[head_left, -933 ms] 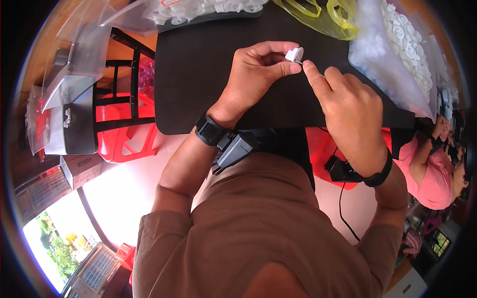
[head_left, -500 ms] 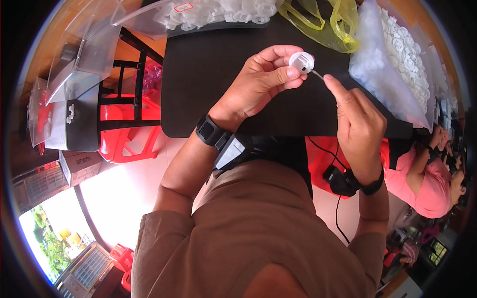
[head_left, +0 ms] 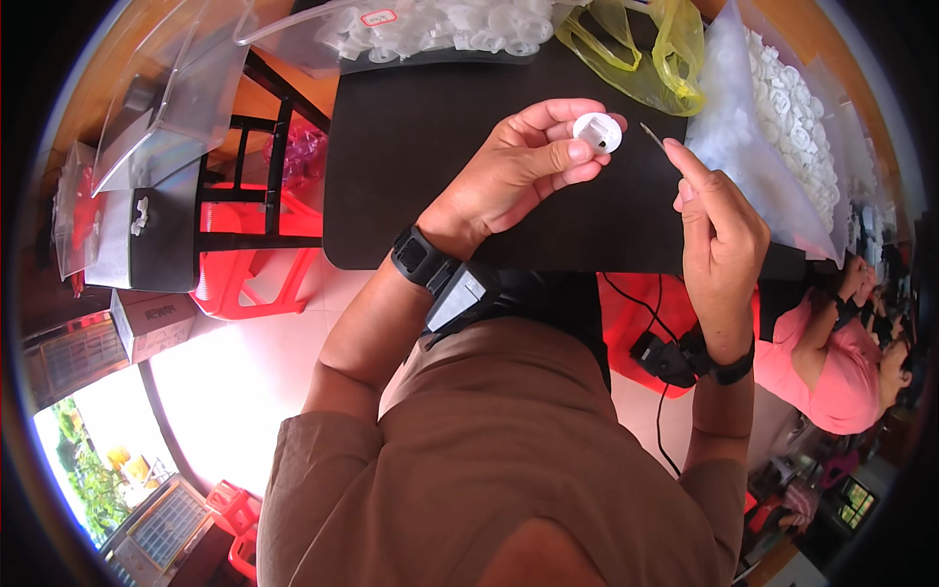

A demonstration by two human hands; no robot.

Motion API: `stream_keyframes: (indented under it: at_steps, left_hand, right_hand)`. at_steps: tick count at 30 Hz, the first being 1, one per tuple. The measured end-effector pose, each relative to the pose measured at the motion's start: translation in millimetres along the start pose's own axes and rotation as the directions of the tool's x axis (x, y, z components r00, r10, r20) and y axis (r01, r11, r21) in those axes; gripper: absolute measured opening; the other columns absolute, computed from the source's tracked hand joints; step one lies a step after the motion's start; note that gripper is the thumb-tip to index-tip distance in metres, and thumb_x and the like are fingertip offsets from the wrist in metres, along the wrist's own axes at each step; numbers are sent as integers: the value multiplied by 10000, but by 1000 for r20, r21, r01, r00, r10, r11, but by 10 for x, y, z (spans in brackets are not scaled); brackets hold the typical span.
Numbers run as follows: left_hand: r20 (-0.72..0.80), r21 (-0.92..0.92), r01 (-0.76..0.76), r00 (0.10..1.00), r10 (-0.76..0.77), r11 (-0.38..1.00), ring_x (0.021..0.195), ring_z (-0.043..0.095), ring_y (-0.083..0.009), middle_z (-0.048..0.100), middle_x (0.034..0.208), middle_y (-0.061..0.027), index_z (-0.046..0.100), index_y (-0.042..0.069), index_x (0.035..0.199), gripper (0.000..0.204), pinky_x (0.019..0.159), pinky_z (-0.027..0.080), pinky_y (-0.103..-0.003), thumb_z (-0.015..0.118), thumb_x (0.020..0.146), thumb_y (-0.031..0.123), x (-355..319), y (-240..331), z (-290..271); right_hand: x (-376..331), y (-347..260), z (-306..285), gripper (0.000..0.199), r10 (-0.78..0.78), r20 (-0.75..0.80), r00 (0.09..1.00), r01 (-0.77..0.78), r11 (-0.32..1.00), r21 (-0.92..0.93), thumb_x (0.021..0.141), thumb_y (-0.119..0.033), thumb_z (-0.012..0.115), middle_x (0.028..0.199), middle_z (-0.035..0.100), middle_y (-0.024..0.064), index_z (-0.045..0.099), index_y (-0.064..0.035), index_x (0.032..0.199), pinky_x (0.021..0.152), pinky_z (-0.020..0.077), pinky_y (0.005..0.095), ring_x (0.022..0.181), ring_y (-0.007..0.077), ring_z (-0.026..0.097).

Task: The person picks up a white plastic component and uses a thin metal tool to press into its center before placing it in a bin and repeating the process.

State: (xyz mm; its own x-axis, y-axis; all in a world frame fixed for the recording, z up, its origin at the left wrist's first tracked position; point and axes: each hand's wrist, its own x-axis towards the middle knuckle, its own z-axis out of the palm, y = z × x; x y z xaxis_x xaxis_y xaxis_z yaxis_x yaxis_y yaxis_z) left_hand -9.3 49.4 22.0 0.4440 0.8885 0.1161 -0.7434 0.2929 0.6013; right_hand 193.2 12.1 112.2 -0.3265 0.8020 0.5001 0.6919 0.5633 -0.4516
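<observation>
Between the thumb and fingers of my left hand is a small round white plastic part, its recessed side showing a slot and a small dark spot. My right hand is closed around a thin metal pick-like tool, whose tip points up and left toward the part. A gap separates the tip from the white part. The tool's other end is hidden in my fingers. Both hands are above the black table.
Along the far edge lie many white plastic pieces and a yellow plastic bag. A clear bag of white parts fills the right side. Clear bins stand left, near a red stool. Another person in pink is at right.
My right hand has drawn back to the right, taking the tool's tip away from the white part. My left hand still holds the part, slightly lower in view.
</observation>
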Motion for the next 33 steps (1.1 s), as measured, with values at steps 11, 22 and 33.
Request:
stream_keyframes:
  at_steps: [11,22,33]
  left_hand:
    - [62,-91,-6,998,11,996,1020,637,-173,576,1259,-129,552,52,1236,337,905,548,-270,580,906,-11,57,14,245]
    - [91,-34,-11,996,14,999,1024,632,-165,602,1210,-100,566,46,1206,317,903,546,-267,587,897,-25,381,-34,500]
    - [32,169,30,999,-35,985,1027,624,-164,577,1259,-105,590,74,1180,291,895,543,-261,598,897,7,752,-97,282]
  right_hand:
    - [161,-83,-229,367,-44,6,999,44,999,-9,838,83,552,707,531,116,649,-74,1156,552,439,327,572,236,515]
    - [163,88,-544,363,-58,57,997,65,989,-134,838,74,558,700,533,117,646,-78,1157,546,441,352,574,263,528]
    - [77,359,-393,328,157,1,988,-155,978,139,878,64,516,733,502,95,628,-51,1164,573,409,300,605,195,483]
